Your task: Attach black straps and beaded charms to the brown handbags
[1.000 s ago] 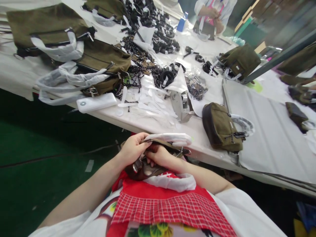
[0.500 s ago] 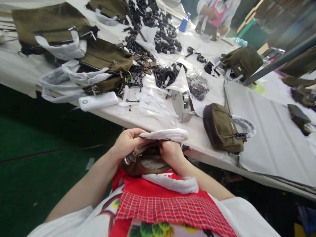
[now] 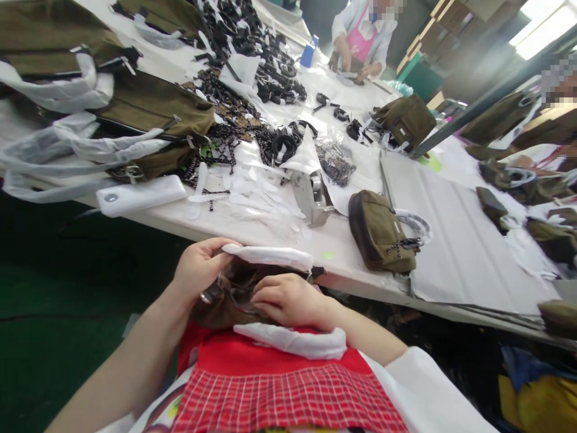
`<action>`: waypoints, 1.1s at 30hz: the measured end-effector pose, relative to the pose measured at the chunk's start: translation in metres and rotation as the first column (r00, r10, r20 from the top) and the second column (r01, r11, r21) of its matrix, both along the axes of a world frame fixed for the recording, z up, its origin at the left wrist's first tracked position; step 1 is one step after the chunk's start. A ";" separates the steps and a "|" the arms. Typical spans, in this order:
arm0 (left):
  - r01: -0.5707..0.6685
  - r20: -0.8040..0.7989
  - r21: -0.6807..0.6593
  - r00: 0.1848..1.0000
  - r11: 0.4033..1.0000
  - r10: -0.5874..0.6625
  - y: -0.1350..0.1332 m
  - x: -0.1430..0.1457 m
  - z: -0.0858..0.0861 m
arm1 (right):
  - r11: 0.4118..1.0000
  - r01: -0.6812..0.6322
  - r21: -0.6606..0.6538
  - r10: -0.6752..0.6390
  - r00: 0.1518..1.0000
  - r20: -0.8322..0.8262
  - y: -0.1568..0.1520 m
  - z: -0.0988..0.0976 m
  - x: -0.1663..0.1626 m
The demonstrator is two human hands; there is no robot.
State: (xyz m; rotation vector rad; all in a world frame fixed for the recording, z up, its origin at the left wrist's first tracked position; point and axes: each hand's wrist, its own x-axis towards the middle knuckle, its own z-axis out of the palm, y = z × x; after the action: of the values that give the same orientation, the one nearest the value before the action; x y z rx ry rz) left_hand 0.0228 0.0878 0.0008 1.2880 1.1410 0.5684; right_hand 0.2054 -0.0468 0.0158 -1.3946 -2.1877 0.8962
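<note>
An olive and brown bag (image 3: 225, 300) rests on my lap below the table edge. Its two handles are wrapped in white foam; one handle (image 3: 270, 257) lies across the top, the other (image 3: 293, 340) hangs toward my red apron. My left hand (image 3: 198, 270) grips the bag's left end by the upper handle and a metal ring. My right hand (image 3: 286, 300) lies over the bag's opening with the fingers curled onto it.
A finished olive bag (image 3: 381, 231) stands on the white table (image 3: 455, 258). Larger olive bags (image 3: 148, 111), black straps (image 3: 270, 78), a white flat box (image 3: 142, 195) and a metal tape dispenser (image 3: 313, 195) crowd the left. Another person (image 3: 360, 39) works at the far end.
My right hand has come up from inside the bag and now lies over its opening. The view has swung right and slightly up; the bag stays on my lap.
</note>
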 end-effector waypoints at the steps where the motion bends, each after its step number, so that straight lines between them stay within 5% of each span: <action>1: 0.003 0.009 -0.032 1.000 0.999 -0.003 0.002 0.000 -0.003 | 0.994 0.094 0.056 -0.092 0.995 -0.029 -0.006 0.009 0.010; 2: 0.006 0.018 -0.061 1.000 0.998 -0.005 0.004 -0.001 -0.005 | 0.965 0.234 0.118 -0.231 0.972 -0.039 -0.012 0.015 0.022; 4: 0.003 0.032 -0.096 1.000 0.995 0.000 0.007 -0.001 -0.011 | 0.811 0.536 0.234 -0.553 0.833 0.007 -0.020 0.021 0.050; 6: -0.005 0.050 -0.106 0.999 0.994 0.010 0.009 -0.001 -0.014 | 0.692 0.661 0.291 -0.715 0.682 0.153 -0.024 0.014 0.078; 10: -0.006 0.084 -0.124 0.996 0.992 0.017 0.011 -0.002 -0.016 | 0.821 0.544 0.173 -0.526 0.604 0.599 -0.025 -0.019 0.117; 13: -0.004 0.105 -0.145 0.994 0.989 0.020 0.010 -0.001 -0.014 | 0.843 0.522 0.131 -0.462 0.577 0.673 -0.025 -0.037 0.129; 16: -0.015 0.123 -0.148 0.992 0.989 0.034 0.010 0.000 -0.012 | 0.836 0.532 0.139 -0.476 0.574 0.667 -0.023 -0.038 0.135; 19: -0.015 0.120 -0.134 0.992 0.991 0.032 0.010 0.001 -0.011 | 0.806 0.561 0.190 -0.544 0.575 0.611 -0.021 -0.017 0.130; 22: 0.033 0.109 -0.131 0.994 0.991 -0.018 0.010 0.001 -0.008 | 0.744 0.620 0.249 -0.668 0.695 0.267 -0.018 0.016 0.104; 25: 0.091 0.111 -0.135 0.991 0.987 -0.076 0.008 0.003 -0.005 | 0.848 0.528 0.040 -0.528 0.849 -0.016 -0.007 0.036 0.063; 28: 0.121 0.129 -0.139 0.986 0.983 -0.103 0.006 0.005 -0.002 | 0.895 0.415 -0.166 -0.432 0.898 -0.087 0.013 0.028 0.027; 33: 0.137 0.136 -0.123 0.983 0.983 -0.120 0.002 0.007 0.002 | 0.985 0.162 -0.053 -0.151 0.973 0.177 0.045 -0.015 -0.007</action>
State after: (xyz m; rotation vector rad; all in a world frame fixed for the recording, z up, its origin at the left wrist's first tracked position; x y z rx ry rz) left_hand 0.0295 0.0894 0.0030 1.1844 0.9650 0.4648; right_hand 0.1979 -0.0021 0.0009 -1.7089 -2.1498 0.8252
